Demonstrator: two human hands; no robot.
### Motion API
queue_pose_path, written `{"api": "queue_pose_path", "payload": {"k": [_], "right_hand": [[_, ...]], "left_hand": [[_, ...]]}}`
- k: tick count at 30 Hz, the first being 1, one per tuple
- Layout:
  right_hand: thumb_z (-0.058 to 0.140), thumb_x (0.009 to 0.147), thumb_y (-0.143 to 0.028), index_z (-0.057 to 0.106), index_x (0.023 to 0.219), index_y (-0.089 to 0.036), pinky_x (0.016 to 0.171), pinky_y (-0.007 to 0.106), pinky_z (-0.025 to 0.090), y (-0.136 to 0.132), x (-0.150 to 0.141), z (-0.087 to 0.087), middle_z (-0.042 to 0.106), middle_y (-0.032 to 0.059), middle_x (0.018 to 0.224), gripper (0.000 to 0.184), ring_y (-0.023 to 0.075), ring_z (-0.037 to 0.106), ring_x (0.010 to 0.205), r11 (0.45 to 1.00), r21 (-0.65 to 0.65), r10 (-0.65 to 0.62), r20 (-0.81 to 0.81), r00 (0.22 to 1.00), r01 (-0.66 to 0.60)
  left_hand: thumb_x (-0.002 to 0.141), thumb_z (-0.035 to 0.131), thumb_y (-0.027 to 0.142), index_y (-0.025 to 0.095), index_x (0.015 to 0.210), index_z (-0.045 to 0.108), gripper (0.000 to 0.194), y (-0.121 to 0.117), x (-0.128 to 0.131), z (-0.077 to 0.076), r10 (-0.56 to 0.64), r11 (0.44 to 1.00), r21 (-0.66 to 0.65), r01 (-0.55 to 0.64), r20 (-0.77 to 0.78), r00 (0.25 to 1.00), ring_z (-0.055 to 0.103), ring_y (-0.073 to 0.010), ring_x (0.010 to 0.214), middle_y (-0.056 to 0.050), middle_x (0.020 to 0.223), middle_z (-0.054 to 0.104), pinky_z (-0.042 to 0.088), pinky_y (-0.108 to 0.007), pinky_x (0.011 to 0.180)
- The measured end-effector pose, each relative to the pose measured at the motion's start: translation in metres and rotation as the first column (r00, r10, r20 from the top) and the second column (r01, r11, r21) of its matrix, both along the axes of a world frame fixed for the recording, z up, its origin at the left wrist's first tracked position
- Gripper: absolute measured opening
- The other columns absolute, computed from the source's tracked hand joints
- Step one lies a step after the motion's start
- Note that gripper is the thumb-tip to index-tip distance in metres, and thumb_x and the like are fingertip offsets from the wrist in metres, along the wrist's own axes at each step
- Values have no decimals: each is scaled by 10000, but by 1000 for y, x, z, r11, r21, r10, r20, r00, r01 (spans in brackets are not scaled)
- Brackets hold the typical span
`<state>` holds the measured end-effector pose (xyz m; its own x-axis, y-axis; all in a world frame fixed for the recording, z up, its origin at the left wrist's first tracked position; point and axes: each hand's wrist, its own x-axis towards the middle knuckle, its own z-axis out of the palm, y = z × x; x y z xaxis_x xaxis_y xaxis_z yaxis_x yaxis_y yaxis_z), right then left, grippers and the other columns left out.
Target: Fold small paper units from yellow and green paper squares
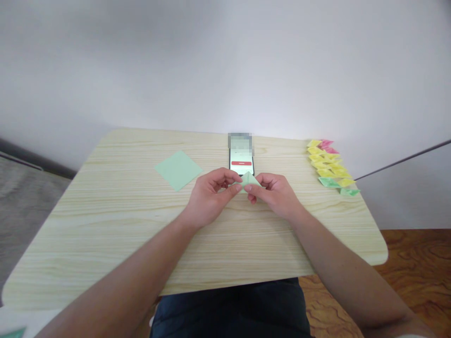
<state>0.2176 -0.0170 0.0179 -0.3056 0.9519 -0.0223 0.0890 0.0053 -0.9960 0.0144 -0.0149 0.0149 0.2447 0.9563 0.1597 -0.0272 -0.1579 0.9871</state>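
Note:
A piece of folded green paper (250, 179) with a pointed top is held between my two hands, near the middle of the table. My left hand (214, 193) pinches its left side between thumb and fingers. On the other side, my right hand (274, 191) grips it with the thumb in front and the fingers behind. Both thumbs meet close together at the paper's centre. Part of the paper is hidden by my fingers. Just beyond it lies a phone (241, 157) with a lit screen. Left of my hands, a flat green paper square (178, 170) rests on the table.
Several folded yellow paper pieces (326, 162) stand in rows at the table's right, with pink ones (329, 146) behind and green ones (330, 182) in front. The wooden-look table (116, 202) reaches back to a pale wall (211, 65). A green scrap (13, 333) shows at the bottom left.

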Motion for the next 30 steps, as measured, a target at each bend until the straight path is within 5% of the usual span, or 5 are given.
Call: {"api": "queue_pose_path", "payload": {"k": [30], "right_hand": [[715,895,-522,662,698,-185,562,256,474,0,5,2,707,9,624,394,122,617,533,998,-65,23,9,1000,-22]], "left_hand": [[871,741,304,184,960,717,152,3,-2,0,-31,997,-63,38,116,993,582,-110,689,-5,807,663,498,-245,653]]}}
